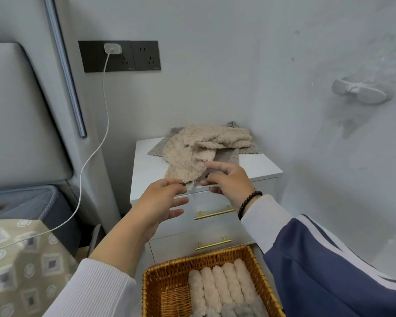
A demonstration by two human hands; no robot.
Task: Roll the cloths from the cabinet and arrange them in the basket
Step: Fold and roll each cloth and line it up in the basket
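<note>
1. Bed (21, 259), left of the cabinet: patterned cover and a grey padded headboard (16, 110) above it.
2. Cabinet (146, 165), the landmark: white, two drawers with brass handles (214, 213).
3. Basket (169, 282), wicker, in front of and below the cabinet: holds five beige rolled cloths (222, 287) side by side against its right half, with grey rolls (229, 312) at the nearer edge; its left part shows bare weave.
4. Cloth pile (206, 143), on the cabinet top toward the wall: loose beige cloths over grey ones.
5. Left hand (162, 197), at the cabinet's front edge: grip pinches the hanging corner of a beige cloth (185, 170), other fingers straight.
6. Right hand (229, 179), just beside it: beaded bracelet (249, 204); it partly hides the cloth edge, and whether its grip holds cloth cannot be told.
7. Wall socket panel (119, 56), above and left of the cabinet: white charger (112, 49) plugged in, its cable (101, 133) trailing to the bed.
</note>
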